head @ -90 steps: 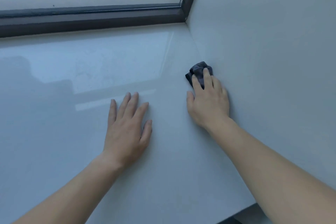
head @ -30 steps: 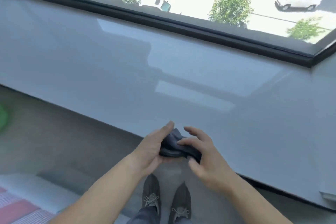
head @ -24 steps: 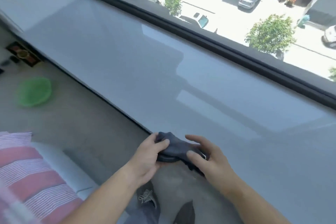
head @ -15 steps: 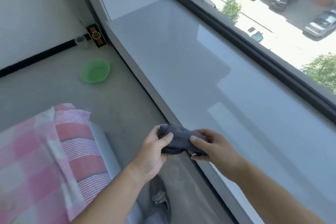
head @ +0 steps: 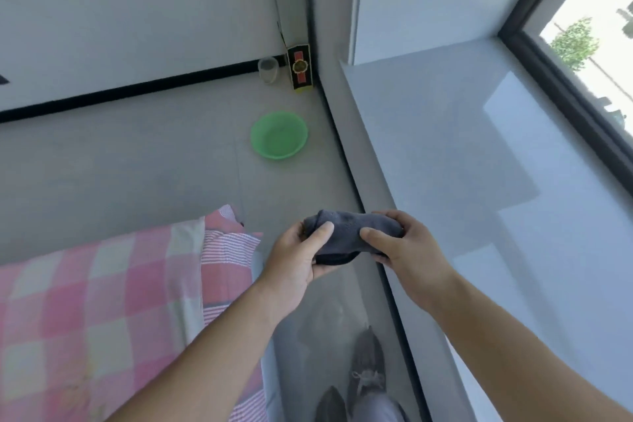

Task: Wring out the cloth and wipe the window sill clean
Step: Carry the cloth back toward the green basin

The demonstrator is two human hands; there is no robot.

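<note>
Cloth (head: 346,236): hanging in the air, bunched into a dark roll, above the floor (head: 137,164) just beside the window sill (head: 479,181) edge.
Grip: left hand (head: 298,260) and right hand (head: 411,250) are each clamping one end.
Progress: wringing is seemingly only beginning, no twist showing; wiping is looking yet to come.
Long axis: running left-right, roughly level, right end pointing sillward.
</note>
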